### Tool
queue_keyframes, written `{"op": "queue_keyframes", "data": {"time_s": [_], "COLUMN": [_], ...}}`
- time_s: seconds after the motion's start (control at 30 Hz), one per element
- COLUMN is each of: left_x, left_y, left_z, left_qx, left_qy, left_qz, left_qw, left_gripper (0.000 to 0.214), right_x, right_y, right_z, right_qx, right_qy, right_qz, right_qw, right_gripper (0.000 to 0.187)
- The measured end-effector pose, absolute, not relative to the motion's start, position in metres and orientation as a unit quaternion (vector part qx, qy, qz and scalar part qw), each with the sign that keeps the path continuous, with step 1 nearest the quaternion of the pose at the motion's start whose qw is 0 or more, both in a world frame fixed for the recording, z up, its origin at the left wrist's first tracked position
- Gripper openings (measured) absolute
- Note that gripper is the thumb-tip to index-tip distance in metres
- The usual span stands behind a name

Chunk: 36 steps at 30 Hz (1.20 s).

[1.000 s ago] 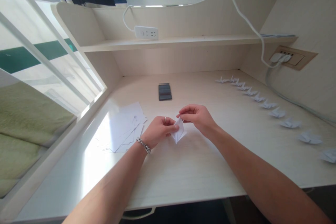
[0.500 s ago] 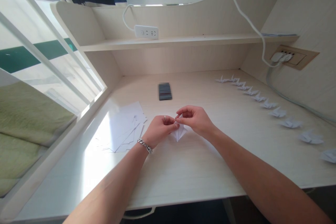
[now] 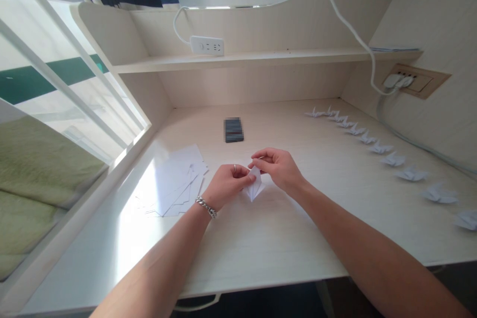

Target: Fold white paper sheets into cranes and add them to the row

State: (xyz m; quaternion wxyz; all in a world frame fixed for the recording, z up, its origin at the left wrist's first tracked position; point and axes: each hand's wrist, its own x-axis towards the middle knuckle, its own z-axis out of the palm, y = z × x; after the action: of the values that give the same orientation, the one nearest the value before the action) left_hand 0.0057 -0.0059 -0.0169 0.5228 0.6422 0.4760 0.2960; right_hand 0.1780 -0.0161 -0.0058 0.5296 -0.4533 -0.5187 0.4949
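Observation:
A small piece of white folded paper point(image 3: 255, 188), diamond-shaped with creases down its middle, is held just above the desk. My left hand point(image 3: 230, 182), with a ring and a chain bracelet, pinches it from the left, the thumb lying across its face. At its upper tip, my right hand point(image 3: 278, 166) has thumb and index finger closed on the paper's edge. The fingers behind the paper are partly hidden. Several finished white paper cranes point(image 3: 367, 138) stand in a curved row along the right side of the desk.
White paper sheets and strips point(image 3: 179, 179) lie left of my hands. Behind is a dark, pixelated flat object point(image 3: 233, 129). A power strip point(image 3: 207, 45) rests on the shelf point(image 3: 257, 59); a white cable point(image 3: 348, 22) runs to the wall socket point(image 3: 419, 81) at right.
My right thumb and fingers have shifted slightly up along the paper's tip, so more of its upper face shows. The left hand keeps its pinch.

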Motion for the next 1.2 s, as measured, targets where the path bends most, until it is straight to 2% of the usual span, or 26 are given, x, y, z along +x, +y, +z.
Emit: {"op": "queue_keyframes", "data": {"time_s": [0.13, 0.3, 0.4, 0.5, 0.67, 0.87, 1.1, 1.2], "left_x": [0.007, 0.009, 0.009, 0.010, 0.011, 0.012, 0.011, 0.012], "left_y": [-0.007, -0.010, -0.010, -0.008, -0.006, -0.008, -0.007, -0.007], "left_z": [-0.014, -0.008, -0.007, -0.008, -0.009, -0.009, -0.011, -0.012], "left_qx": [0.642, 0.645, 0.641, 0.613, 0.558, 0.520, 0.553, 0.547], "left_qy": [0.488, 0.492, 0.483, 0.472, 0.476, 0.414, 0.425, 0.420], "left_qz": [0.296, 0.314, 0.328, 0.370, 0.444, 0.452, 0.469, 0.472], "left_qw": [0.513, 0.494, 0.498, 0.514, 0.514, 0.595, 0.542, 0.549], "left_gripper": [0.027, 0.026, 0.026, 0.027, 0.033, 0.040, 0.038, 0.040], "right_x": [0.180, 0.181, 0.180, 0.179, 0.175, 0.174, 0.175, 0.175], "right_y": [-0.014, -0.013, -0.012, -0.012, -0.014, -0.015, -0.015, -0.015], "right_z": [-0.007, -0.013, -0.016, -0.017, -0.013, -0.011, -0.013, -0.015], "right_qx": [-0.467, -0.460, -0.459, -0.452, -0.447, -0.464, -0.445, -0.437], "right_qy": [-0.504, -0.571, -0.578, -0.562, -0.554, -0.523, -0.529, -0.527], "right_qz": [0.472, 0.458, 0.440, 0.473, 0.526, 0.492, 0.513, 0.521], "right_qw": [0.552, 0.502, 0.512, 0.506, 0.465, 0.519, 0.509, 0.510], "right_gripper": [0.027, 0.026, 0.028, 0.034, 0.026, 0.023, 0.030, 0.032]}}
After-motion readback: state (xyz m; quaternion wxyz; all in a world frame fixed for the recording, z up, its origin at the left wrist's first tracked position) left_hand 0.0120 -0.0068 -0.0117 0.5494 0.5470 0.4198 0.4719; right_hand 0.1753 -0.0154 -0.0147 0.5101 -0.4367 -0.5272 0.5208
